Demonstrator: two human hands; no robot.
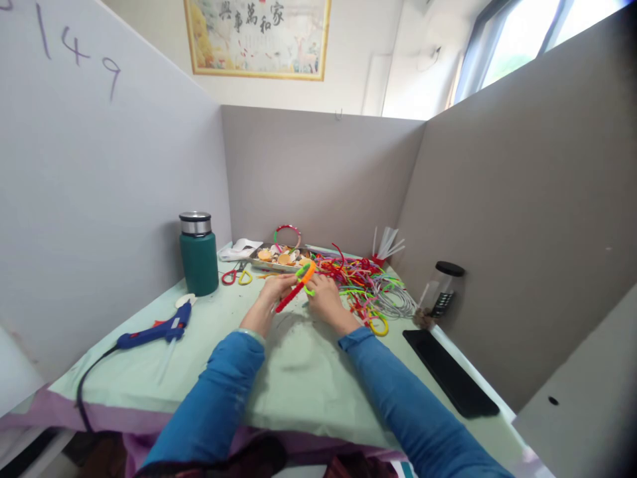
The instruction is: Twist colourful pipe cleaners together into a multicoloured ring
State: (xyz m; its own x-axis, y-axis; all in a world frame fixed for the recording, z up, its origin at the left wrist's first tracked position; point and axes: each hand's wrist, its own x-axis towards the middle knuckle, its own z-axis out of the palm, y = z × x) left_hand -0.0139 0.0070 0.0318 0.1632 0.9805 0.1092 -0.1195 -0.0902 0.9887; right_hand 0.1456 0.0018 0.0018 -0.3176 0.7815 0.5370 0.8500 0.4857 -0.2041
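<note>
Near the middle of the table, my left hand (273,295) has its fingers closed on a fuzzy craft strip (297,290), red at its lower end, orange and green at its curled top. My right hand (324,297) is just to the right, fingers bent at the strip's green end. Behind my right hand spreads a heap of many-coloured fuzzy stems (361,275). A tray (253,261) of small round pieces lies behind my left hand, with a multicoloured ring (287,228) standing at its back.
A green bottle (199,262), a blue glue gun (156,332) and scissors (229,277) are at the left. At the right are a long black object (448,372), a clear jar (445,292) and yellow-handled scissors (379,325). Grey panels (323,176) surround the table.
</note>
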